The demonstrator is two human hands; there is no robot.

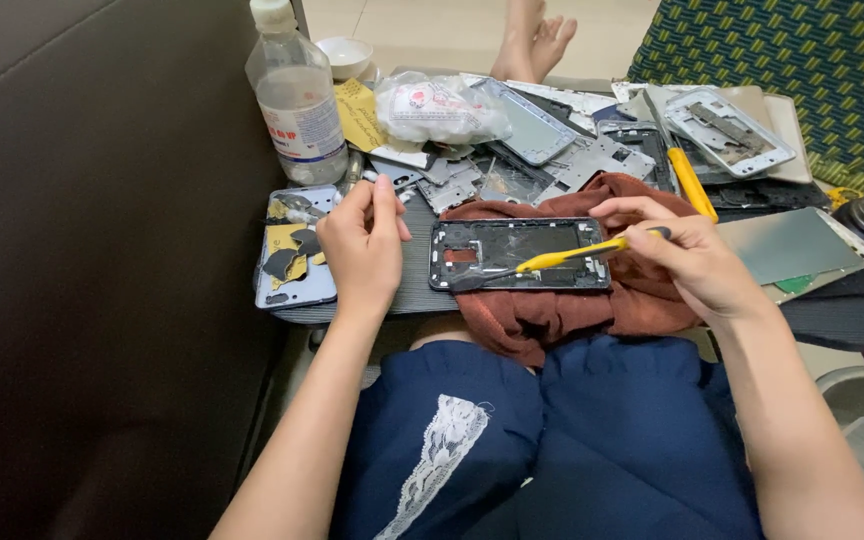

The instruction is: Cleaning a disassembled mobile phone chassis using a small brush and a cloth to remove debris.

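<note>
Scraping inside the phone frame (519,254), the right hand (697,262) gripped a yellow tool (560,258) (tip leftward); the left hand (362,245) pinched something tiny, so steady, careful strokes seemed needed next.

A clear plastic bottle (297,95) stands at the board's far left, beside a crumpled plastic bag (437,108). Behind them sits a small white bowl (344,55); a yellow-handled screwdriver (690,180) lies among loose phone frames.

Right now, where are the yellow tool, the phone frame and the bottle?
yellow tool (562,258), head view, yellow handle.
phone frame (518,283), head view, bottom edge.
bottle (297,100), head view, clear body.
</note>
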